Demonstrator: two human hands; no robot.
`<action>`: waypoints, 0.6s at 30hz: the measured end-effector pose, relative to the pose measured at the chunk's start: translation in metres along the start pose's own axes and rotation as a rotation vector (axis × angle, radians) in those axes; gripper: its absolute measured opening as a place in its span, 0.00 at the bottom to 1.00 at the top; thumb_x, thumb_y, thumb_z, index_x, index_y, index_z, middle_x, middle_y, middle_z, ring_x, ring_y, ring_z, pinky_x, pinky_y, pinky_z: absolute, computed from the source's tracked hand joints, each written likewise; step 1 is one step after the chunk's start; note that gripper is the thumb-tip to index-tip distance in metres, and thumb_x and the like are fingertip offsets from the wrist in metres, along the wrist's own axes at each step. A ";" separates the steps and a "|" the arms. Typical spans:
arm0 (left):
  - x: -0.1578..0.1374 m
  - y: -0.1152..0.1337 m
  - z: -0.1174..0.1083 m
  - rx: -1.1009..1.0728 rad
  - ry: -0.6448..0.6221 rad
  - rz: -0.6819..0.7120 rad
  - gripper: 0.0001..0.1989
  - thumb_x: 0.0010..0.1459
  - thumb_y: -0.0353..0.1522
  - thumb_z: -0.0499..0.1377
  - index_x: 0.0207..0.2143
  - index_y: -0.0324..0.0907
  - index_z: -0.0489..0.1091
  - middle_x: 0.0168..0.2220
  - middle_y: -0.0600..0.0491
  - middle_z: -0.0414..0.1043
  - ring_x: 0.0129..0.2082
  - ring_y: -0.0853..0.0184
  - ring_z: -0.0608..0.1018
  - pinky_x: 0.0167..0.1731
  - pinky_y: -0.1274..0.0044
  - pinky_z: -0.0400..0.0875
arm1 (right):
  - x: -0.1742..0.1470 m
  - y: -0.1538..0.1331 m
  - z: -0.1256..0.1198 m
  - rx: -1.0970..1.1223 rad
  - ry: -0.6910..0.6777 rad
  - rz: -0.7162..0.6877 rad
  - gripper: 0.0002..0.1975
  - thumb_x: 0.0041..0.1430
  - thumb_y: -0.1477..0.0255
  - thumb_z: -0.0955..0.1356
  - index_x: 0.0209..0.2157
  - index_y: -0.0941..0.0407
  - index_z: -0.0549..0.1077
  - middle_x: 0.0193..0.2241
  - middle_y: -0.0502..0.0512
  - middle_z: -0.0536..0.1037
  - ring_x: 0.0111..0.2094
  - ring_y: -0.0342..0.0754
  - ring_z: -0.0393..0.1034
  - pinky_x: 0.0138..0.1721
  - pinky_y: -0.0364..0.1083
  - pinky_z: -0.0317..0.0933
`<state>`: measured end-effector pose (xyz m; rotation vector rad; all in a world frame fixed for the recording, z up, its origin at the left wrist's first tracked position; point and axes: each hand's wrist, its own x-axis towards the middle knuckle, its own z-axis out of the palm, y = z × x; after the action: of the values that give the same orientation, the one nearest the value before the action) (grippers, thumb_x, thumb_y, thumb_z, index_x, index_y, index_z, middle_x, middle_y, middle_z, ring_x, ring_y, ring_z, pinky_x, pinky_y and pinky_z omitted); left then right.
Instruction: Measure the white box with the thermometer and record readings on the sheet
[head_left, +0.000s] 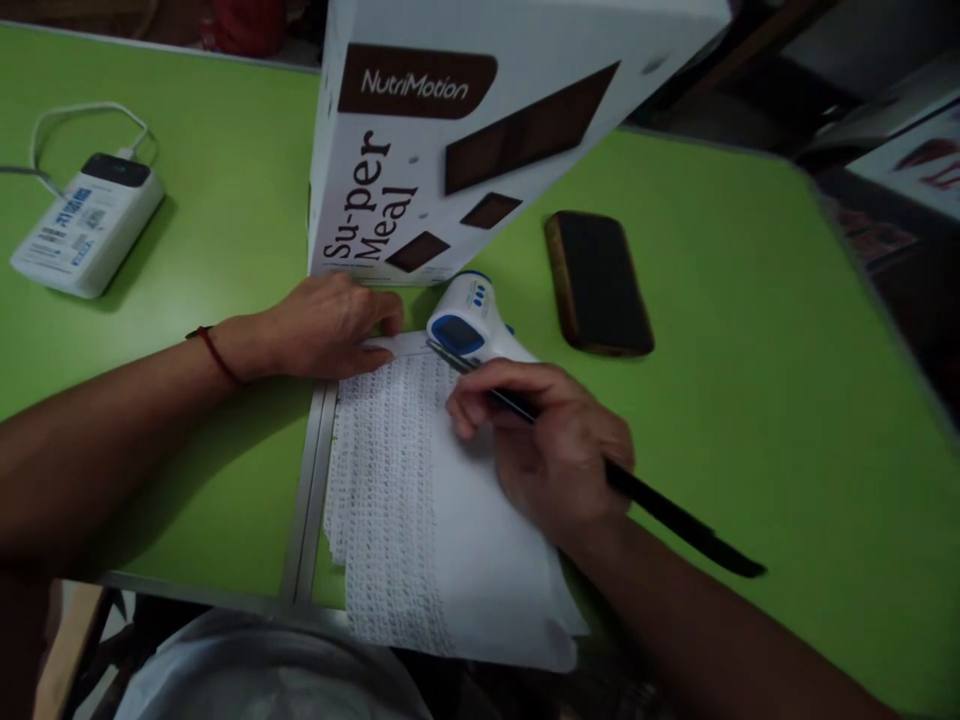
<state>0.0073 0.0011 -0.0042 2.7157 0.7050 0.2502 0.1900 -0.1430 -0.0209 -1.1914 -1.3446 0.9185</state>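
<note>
My right hand (555, 440) is closed in a writing grip round a long black pen (675, 515) with a shiny tip. The tip points at the top edge of the paper sheets (495, 560); whether it touches cannot be made out. Dense columns of small handwriting cover the left part of the top sheet, and its right part is blank. My left hand (330, 325), fingers curled, holds the sheets at their upper left corner. A white and blue infrared thermometer (466, 308) lies just beyond the sheets, its handle partly behind my right hand.
A tall white NutriMotion box (420, 170) stands behind the papers. At right lies a dark phone (598, 283) in a brown case. A white power bank (90, 230) with a cable is at far left. The green table (765, 400) has a metal seam (304, 520).
</note>
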 end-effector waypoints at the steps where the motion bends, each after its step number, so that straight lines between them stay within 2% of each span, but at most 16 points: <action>1: 0.000 0.000 0.000 0.001 0.003 0.003 0.08 0.58 0.33 0.59 0.40 0.42 0.75 0.24 0.56 0.72 0.25 0.69 0.73 0.30 0.76 0.65 | 0.000 -0.001 0.000 -0.011 -0.002 0.050 0.15 0.66 0.56 0.64 0.40 0.51 0.77 0.26 0.51 0.73 0.28 0.48 0.69 0.31 0.51 0.66; 4: 0.000 -0.002 0.001 -0.014 0.011 0.005 0.08 0.58 0.34 0.60 0.39 0.42 0.74 0.24 0.55 0.73 0.26 0.67 0.74 0.30 0.75 0.66 | 0.002 -0.002 0.003 -0.027 0.053 0.122 0.10 0.61 0.66 0.66 0.40 0.53 0.77 0.25 0.50 0.76 0.24 0.46 0.68 0.25 0.48 0.64; 8: 0.000 -0.003 0.000 -0.034 0.020 0.016 0.07 0.57 0.33 0.60 0.38 0.42 0.73 0.25 0.55 0.73 0.27 0.68 0.75 0.30 0.77 0.67 | 0.007 0.000 0.006 -0.266 0.082 0.141 0.02 0.53 0.71 0.68 0.30 0.51 0.74 0.21 0.48 0.75 0.20 0.44 0.65 0.20 0.45 0.62; 12: 0.001 -0.007 -0.001 -0.043 -0.019 0.037 0.10 0.55 0.35 0.63 0.39 0.41 0.73 0.25 0.56 0.73 0.28 0.68 0.76 0.29 0.78 0.66 | 0.008 0.003 0.006 -0.406 0.087 0.073 0.03 0.53 0.73 0.68 0.31 0.51 0.73 0.23 0.49 0.76 0.22 0.45 0.70 0.22 0.45 0.66; 18: 0.001 -0.009 -0.004 -0.073 -0.057 0.038 0.14 0.53 0.37 0.64 0.41 0.42 0.73 0.27 0.56 0.74 0.31 0.66 0.77 0.32 0.77 0.68 | 0.008 0.001 0.010 -0.444 0.118 0.073 0.03 0.52 0.74 0.69 0.28 0.50 0.74 0.22 0.49 0.78 0.22 0.46 0.72 0.24 0.46 0.68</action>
<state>0.0038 0.0099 -0.0037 2.6571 0.6172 0.2025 0.1808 -0.1335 -0.0218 -1.6144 -1.4598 0.6009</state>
